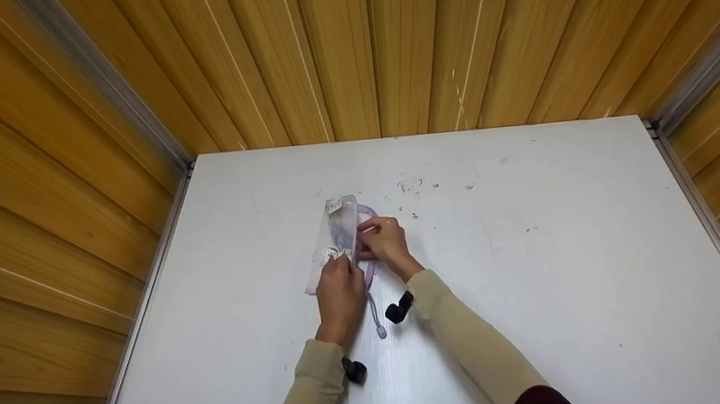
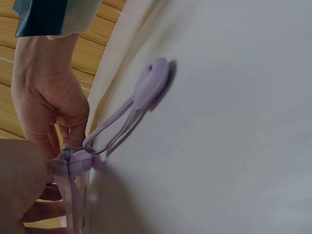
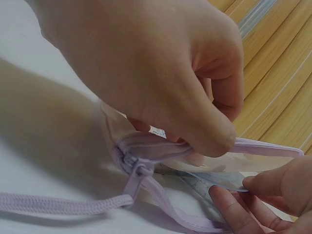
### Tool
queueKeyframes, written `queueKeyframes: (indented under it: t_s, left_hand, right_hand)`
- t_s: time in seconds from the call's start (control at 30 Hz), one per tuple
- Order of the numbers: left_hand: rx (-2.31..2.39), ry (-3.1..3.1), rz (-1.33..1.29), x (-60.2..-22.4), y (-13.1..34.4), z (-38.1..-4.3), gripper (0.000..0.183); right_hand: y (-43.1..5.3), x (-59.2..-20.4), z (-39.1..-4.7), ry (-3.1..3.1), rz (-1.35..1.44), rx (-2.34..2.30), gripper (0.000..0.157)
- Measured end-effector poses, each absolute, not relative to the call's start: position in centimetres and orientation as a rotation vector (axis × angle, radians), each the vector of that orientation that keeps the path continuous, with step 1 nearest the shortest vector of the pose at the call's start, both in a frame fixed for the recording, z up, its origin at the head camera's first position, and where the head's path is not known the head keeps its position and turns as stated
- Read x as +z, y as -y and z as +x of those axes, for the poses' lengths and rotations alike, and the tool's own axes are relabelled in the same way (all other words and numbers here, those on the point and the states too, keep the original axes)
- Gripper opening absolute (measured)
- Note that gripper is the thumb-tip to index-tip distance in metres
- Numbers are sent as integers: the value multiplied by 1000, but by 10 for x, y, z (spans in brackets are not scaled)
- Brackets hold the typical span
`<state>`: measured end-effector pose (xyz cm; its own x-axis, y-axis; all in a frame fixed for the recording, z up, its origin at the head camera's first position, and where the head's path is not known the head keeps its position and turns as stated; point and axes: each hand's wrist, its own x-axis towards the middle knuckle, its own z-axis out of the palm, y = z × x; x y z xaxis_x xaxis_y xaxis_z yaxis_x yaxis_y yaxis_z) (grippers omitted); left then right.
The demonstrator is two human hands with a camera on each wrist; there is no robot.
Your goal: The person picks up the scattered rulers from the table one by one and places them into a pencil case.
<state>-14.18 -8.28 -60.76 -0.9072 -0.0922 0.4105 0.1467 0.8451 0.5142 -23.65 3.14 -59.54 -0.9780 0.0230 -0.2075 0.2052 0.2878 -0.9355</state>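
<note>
A see-through mesh zip pouch (image 1: pixel 319 274) with lilac trim stands tilted on the white table, its zipped side undone and gaping to the right. Something bluish-grey and clear (image 3: pixel 207 179) shows inside its mouth; its kind cannot be told. My left hand (image 1: pixel 341 297) grips the pouch's near part, thumb and fingers at the opening. From the right side, my right hand (image 1: pixel 386 243) pinches the lilac edge beside the zip. The zip pull (image 3: pixel 139 173) sits at the near end, and its cord with a lilac toggle (image 2: pixel 152 84) trails on the table.
Scuffs and dark marks (image 1: pixel 410 186) spot the white tabletop (image 1: pixel 576 286). Wood-look panels (image 1: pixel 370 47) wall in the back and both sides, with metal rails at the corners. A black wrist camera (image 1: pixel 398 308) projects from the right cuff.
</note>
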Motion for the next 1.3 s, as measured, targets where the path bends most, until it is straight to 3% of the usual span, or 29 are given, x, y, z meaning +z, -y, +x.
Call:
queueKeyframes:
  t_s: [0.37, 1.3]
  left_hand:
    - [-775, 2540, -93, -608, 86, -142, 7]
    - [-786, 2547, -83, -610, 85, -141, 7]
  right_hand:
    - [-19, -596, -233, -2553, 213, -1683, 17]
    - [-19, -600, -235, -2505, 117, -1683, 12]
